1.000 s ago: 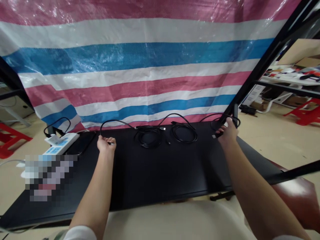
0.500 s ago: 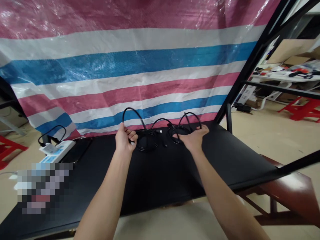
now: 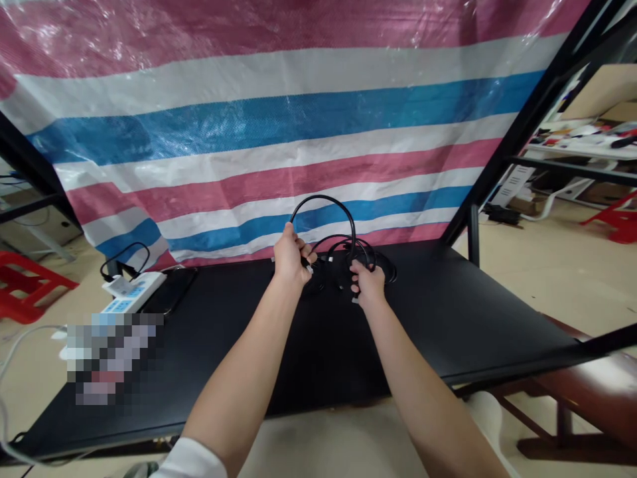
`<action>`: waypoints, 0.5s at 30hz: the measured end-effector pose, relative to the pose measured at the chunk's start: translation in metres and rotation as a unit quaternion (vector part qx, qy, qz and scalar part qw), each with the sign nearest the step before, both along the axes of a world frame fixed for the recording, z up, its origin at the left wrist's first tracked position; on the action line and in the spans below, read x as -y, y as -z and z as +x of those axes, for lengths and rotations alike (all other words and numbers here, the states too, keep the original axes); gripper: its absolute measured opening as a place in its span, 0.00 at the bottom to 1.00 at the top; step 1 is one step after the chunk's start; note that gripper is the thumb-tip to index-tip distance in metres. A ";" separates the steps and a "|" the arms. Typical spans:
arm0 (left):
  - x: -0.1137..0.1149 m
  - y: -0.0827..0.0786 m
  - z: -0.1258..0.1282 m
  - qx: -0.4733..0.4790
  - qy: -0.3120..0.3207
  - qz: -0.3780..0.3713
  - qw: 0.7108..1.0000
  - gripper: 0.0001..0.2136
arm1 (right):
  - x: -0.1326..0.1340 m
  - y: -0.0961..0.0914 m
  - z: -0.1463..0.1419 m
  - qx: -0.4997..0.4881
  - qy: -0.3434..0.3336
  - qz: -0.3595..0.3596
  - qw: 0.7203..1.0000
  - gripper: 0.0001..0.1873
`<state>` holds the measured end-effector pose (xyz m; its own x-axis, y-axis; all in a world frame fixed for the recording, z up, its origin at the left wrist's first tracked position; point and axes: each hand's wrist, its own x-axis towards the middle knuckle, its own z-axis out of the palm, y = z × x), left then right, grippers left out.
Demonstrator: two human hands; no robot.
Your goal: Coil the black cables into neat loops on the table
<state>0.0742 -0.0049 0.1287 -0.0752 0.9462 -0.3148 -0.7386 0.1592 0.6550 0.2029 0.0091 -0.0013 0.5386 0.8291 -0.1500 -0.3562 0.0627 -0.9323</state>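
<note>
My left hand is closed around one end of a black cable, and a pale plug tip pokes out below its fingers. From that grip the cable arches up and over to the right. My right hand is also closed on black cable, with a small light connector sticking out under the fingers. Behind the right hand, loose cable coils lie on the black tabletop. More coiled cable, partly hidden, sits beside the left hand, with a pale connector lying near it.
A white power strip with a charger plugged in stands at the left, next to a dark phone-like slab. Striped plastic sheeting hangs behind the table. Black frame posts rise at the right. A red stool is at the far left.
My hands have come closer together, and my right hand has gone from spread over the coils to closed on cable. The view has shifted slightly left.
</note>
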 end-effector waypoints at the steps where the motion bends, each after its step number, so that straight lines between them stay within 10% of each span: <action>1: 0.001 -0.002 -0.002 0.003 0.003 0.003 1.000 0.18 | 0.000 -0.002 0.004 -0.048 -0.013 -0.013 0.999 0.25; 7: -0.002 0.003 -0.019 0.040 -0.036 -0.024 0.998 0.19 | 0.005 -0.012 0.031 -0.218 -0.026 0.022 0.975 0.29; 15: -0.001 0.031 -0.010 -0.039 -0.010 -0.035 0.999 0.19 | 0.016 -0.028 0.013 -0.122 -0.071 0.149 0.979 0.30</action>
<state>0.0638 -0.0036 0.0973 -0.1210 0.9204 -0.3719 -0.6897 0.1915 0.6984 0.2159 -0.0072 0.0271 0.3937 0.9193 -0.0004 -0.5906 0.2526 -0.7664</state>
